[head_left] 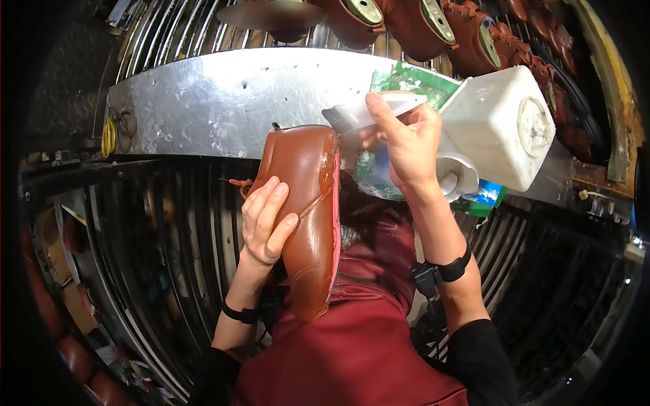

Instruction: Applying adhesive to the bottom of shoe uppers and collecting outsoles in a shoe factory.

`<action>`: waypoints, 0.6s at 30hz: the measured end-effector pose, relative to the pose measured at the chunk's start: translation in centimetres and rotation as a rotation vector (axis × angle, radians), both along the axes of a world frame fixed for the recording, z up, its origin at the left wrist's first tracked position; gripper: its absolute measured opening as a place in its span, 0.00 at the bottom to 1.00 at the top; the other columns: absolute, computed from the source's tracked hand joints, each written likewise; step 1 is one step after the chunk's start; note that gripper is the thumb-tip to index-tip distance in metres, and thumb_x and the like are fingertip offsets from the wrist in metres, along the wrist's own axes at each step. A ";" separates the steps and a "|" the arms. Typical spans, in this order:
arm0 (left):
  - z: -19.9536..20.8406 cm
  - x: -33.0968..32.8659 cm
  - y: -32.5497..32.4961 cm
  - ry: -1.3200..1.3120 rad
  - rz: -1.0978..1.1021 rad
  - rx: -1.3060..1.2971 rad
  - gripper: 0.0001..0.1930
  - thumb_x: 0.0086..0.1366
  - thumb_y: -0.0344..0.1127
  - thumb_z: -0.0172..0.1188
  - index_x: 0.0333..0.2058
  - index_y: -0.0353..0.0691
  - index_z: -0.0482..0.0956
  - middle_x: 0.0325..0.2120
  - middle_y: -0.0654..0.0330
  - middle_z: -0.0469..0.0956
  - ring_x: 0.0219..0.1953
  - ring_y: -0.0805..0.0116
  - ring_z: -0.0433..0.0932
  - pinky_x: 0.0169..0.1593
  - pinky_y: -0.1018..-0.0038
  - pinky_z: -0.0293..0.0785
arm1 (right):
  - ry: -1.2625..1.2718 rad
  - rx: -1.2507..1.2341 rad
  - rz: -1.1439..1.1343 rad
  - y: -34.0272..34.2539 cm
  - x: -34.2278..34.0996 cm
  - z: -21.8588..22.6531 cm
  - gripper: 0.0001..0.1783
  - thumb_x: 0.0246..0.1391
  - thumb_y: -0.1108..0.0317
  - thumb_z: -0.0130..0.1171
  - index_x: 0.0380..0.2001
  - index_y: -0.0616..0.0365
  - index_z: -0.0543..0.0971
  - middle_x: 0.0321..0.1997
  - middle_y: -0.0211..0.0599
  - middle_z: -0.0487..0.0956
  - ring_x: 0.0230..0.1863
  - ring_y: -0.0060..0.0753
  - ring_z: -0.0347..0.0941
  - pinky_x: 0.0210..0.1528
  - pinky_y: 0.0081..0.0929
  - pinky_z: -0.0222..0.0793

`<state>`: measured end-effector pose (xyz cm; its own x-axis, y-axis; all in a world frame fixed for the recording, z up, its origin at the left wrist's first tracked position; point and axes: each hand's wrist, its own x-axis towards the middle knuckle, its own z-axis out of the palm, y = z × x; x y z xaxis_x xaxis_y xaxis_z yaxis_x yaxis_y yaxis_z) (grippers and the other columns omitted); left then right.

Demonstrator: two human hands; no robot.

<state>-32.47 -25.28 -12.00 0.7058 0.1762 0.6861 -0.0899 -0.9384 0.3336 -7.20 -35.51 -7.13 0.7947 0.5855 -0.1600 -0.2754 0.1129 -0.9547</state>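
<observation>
My left hand (266, 222) is closed around the side of a brown leather shoe (308, 210), which it holds up with the toe pointing down toward me. A pink strip runs along the shoe's bottom edge, facing right, and the leather near the heel looks glossy. Orange-brown laces stick out on the left. In my right hand (409, 139) is a flat brush (355, 110) with a pale handle and dark bristles. The bristles point left, just above the heel; I cannot tell whether they touch it. Right of that hand, a white plastic jug (497, 125) lies tipped, its cut opening toward me.
A scuffed metal plate (210, 101) spans the front of a roller rack (159, 44). Several brown shoes (420, 27) stand along the back right. Green plastic packaging (420, 81) lies around the jug. A yellow cord (108, 137) hangs at the left. A dark red apron (338, 352) covers my lap.
</observation>
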 end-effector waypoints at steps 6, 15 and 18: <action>0.3 0.3 -0.2 -0.033 0.007 0.004 0.16 0.67 0.28 0.64 0.51 0.41 0.72 0.57 0.41 0.79 0.57 0.40 0.80 0.58 0.52 0.79 | 0.081 0.039 0.057 -5.7 -4.2 1.4 0.10 0.64 0.70 0.69 0.41 0.68 0.83 0.31 0.38 0.85 0.25 0.24 0.81 0.26 0.22 0.77; -0.1 0.8 -0.2 -0.083 0.029 0.007 0.15 0.68 0.28 0.63 0.52 0.38 0.74 0.57 0.41 0.79 0.60 0.42 0.79 0.63 0.54 0.76 | -0.449 0.093 0.313 -13.6 -10.3 4.4 0.07 0.55 0.77 0.72 0.37 0.69 0.86 0.32 0.45 0.87 0.29 0.34 0.83 0.33 0.26 0.79; 0.1 1.1 -0.2 -0.099 0.029 0.020 0.15 0.68 0.28 0.62 0.52 0.37 0.75 0.58 0.42 0.79 0.60 0.42 0.79 0.64 0.54 0.76 | -0.566 0.164 0.424 -15.5 -13.0 7.1 0.10 0.49 0.79 0.74 0.37 0.69 0.86 0.34 0.49 0.86 0.32 0.44 0.85 0.36 0.32 0.82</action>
